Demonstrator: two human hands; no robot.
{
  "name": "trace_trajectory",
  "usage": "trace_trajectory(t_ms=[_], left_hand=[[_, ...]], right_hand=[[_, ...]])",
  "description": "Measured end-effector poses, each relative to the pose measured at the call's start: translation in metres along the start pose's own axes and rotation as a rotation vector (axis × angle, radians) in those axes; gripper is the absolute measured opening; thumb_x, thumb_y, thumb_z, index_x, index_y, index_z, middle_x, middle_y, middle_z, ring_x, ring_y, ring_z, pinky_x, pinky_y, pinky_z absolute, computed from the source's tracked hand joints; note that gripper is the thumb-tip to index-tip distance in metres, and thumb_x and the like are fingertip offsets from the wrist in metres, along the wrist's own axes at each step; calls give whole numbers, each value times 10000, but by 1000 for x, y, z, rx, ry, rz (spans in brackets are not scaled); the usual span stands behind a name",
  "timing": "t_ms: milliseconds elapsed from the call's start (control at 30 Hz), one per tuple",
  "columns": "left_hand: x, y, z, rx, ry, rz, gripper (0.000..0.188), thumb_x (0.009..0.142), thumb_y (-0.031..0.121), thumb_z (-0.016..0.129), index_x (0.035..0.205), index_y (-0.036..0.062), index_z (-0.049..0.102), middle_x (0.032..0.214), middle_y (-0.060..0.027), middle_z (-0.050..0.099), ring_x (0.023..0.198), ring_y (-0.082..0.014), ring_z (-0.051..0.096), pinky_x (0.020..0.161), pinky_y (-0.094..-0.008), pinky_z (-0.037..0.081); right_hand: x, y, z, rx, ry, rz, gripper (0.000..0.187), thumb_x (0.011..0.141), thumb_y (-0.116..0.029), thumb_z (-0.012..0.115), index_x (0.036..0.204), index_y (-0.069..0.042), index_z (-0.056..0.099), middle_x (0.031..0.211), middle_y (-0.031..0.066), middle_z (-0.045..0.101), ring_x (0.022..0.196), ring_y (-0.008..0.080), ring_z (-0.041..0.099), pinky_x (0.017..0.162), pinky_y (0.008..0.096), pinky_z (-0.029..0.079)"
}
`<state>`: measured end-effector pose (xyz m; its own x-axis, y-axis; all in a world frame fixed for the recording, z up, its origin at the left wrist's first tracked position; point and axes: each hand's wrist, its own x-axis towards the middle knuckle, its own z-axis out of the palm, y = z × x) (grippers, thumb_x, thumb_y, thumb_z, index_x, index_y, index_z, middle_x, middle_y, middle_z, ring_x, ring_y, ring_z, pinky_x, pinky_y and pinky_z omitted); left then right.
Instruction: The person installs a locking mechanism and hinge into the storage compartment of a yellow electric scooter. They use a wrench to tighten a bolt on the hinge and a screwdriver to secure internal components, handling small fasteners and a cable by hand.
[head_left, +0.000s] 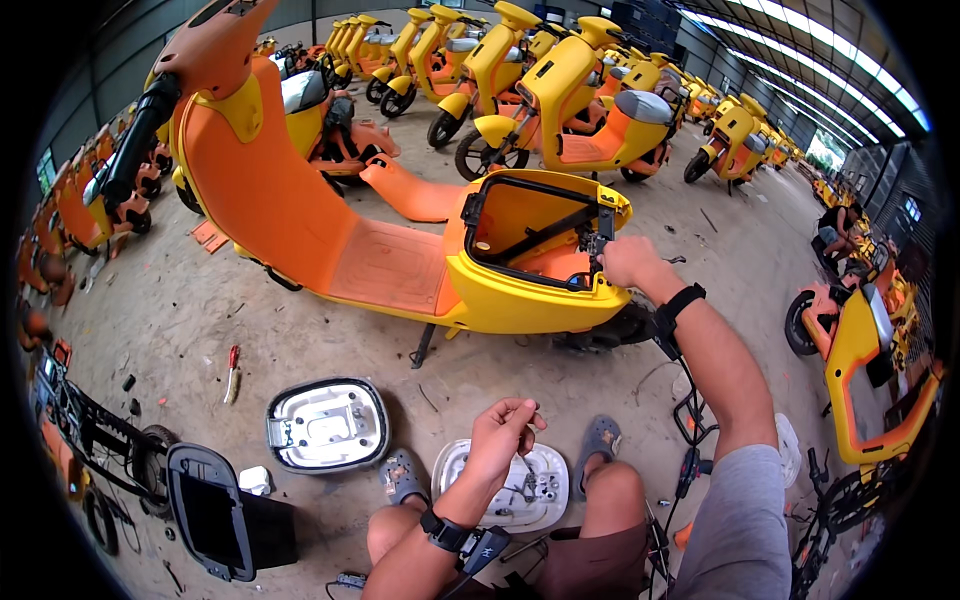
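Observation:
A yellow and orange electric scooter stands in front of me, its seat compartment uncovered. My right hand is closed at the compartment's rear edge, against a black metal bracket; what its fingers grip is hidden. Over a white tray-like seat underside my left hand is raised, thumb and forefinger pinched together. Something small and dark shows at their tips, too small to name. Small metal parts lie on that white underside, between my feet.
An upturned seat and a black storage bucket rest on the concrete floor at left. A red-handled tool lies beyond them. Rows of yellow scooters fill the back. A partly stripped scooter stands right, near a seated person.

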<state>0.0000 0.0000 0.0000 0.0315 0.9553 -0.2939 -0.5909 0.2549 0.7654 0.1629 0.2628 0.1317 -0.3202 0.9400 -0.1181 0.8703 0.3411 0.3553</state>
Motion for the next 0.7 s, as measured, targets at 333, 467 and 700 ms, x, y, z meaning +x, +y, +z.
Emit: trace_trajectory(t_ms=[333,467,700], left_hand=[[0,-6,5,-9,-19,-1,148,962,217,575,965,70,591,780,-23,649,544,-72,498,489,-218,338],[0,-4,2,2,-8,2,152,962,214,573,965,64,593,783,-25,649,543,-72,496,489,-216,337],[2,-3,5,32,-25,11,160,961,211,577,961,52,598,784,-36,645,539,-83,491,490,-217,353]], right_hand=[[7,15,19,-242,144,-204,213,857,-221,577,916,-71,717,955,104,705,872,271,682,722,398,535],[9,17,25,-320,269,-304,181,857,-194,571,908,-84,705,934,80,703,869,244,682,693,386,527],[2,23,15,-387,326,-428,225,926,-242,520,983,-89,675,918,73,687,887,252,668,712,406,507]])
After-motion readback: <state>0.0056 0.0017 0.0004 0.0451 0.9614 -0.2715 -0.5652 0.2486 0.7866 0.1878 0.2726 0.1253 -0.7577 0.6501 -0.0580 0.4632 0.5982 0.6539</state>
